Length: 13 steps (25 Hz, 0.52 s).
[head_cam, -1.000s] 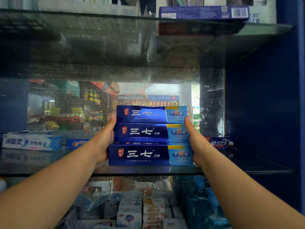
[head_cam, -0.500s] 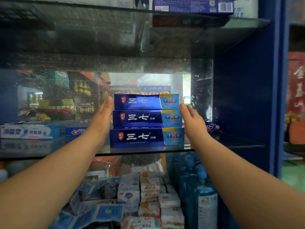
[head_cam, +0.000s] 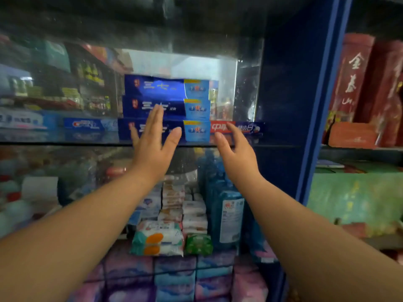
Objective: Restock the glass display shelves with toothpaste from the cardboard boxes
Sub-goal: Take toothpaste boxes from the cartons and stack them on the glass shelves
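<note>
Far left, a flat white-and-blue carton [head_cam: 21, 120] lies lengthwise on the smooth glass shelf [head_cam: 65, 142]. Centre, three glossy blue toothpaste boxes [head_cam: 174, 92], long and rectangular, sit stacked on that glass. The left hand [head_cam: 152, 147] is flat before them, fingers straight and spread, gripping nothing; contact unclear. The right hand [head_cam: 237, 153] hangs relaxed, fingers apart, empty, near a red-and-blue carton [head_cam: 250, 127].

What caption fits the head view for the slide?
Open left hand and right hand in front of three stacked blue toothpaste boxes on the glass shelf, holding nothing.
</note>
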Motion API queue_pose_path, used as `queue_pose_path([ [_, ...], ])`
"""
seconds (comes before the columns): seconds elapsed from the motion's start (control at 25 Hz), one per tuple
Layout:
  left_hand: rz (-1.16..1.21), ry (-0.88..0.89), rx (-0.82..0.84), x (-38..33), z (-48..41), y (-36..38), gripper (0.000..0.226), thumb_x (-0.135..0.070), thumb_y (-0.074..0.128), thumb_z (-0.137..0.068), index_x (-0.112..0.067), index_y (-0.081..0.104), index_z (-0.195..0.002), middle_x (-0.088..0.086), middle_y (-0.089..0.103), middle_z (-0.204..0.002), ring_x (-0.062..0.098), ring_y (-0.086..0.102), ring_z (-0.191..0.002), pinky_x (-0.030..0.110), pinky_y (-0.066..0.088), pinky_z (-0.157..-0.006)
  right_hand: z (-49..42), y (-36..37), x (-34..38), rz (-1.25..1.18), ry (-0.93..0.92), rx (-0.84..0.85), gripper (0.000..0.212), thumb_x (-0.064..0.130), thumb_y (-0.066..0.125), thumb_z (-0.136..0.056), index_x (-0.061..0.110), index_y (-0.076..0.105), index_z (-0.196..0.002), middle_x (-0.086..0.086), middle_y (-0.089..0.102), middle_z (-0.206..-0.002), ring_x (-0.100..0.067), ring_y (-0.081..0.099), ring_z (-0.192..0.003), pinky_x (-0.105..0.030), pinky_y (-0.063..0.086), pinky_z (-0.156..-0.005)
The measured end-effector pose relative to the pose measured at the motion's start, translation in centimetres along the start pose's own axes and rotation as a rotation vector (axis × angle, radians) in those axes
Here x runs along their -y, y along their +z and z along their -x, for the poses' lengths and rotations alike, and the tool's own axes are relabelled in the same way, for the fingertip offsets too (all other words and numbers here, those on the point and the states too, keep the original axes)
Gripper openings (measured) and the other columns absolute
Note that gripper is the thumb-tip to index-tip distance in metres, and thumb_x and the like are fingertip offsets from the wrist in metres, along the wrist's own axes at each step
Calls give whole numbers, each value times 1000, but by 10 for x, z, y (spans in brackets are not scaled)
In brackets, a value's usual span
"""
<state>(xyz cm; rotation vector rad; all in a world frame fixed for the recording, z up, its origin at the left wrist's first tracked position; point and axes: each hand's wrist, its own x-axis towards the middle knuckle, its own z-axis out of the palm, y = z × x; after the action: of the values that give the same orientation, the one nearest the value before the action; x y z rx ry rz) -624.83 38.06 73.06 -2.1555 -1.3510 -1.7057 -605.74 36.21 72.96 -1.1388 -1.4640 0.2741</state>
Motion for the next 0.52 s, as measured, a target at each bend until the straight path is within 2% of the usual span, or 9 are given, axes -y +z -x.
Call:
queue_pose_path([
  [0.16, -95, -63, 88, -21, 85, 51, 66, -46, 31, -98, -20, 6, -153, -4, 5, -160, 9, 5, -146, 46, -9, -118, 56, -36, -55, 15, -13, 122, 52, 46, 40, -99, 29, 32, -148, 9, 37, -151, -10, 36, -137, -29, 32, -109],
  [0.28, -138, -172, 230, -34, 152, 94, 68, -50, 29, -95, -22, 7, -152, -6, 4, -160, 10, 5, -146, 46, -7, -117, 98, -58, -107, 50, 46, 227, 50, 43, 35, -102, 27, 29, -149, 8, 33, -153, -11, 33, -138, -30, 30, -110],
  [0.4, -151, -301, 385, -35, 223, 127, 68, -50, 34, -96, -21, 10, -152, -5, 5, -160, 11, 7, -147, 44, -2, -116, 145, -67, -161, 70, 165, 346, 50, 41, 34, -103, 26, 28, -150, 6, 33, -154, -13, 33, -139, -29, 30, -110],
  [0.52, -168, -478, 580, -20, 306, 144, 72, -56, 31, -94, -20, 11, -153, -6, 4, -160, 10, 4, -147, 41, 1, -117, 207, -63, -219, 98, 321, 468, 50, 41, 36, -102, 25, 30, -149, 4, 36, -153, -14, 36, -137, -22, 30, -101],
])
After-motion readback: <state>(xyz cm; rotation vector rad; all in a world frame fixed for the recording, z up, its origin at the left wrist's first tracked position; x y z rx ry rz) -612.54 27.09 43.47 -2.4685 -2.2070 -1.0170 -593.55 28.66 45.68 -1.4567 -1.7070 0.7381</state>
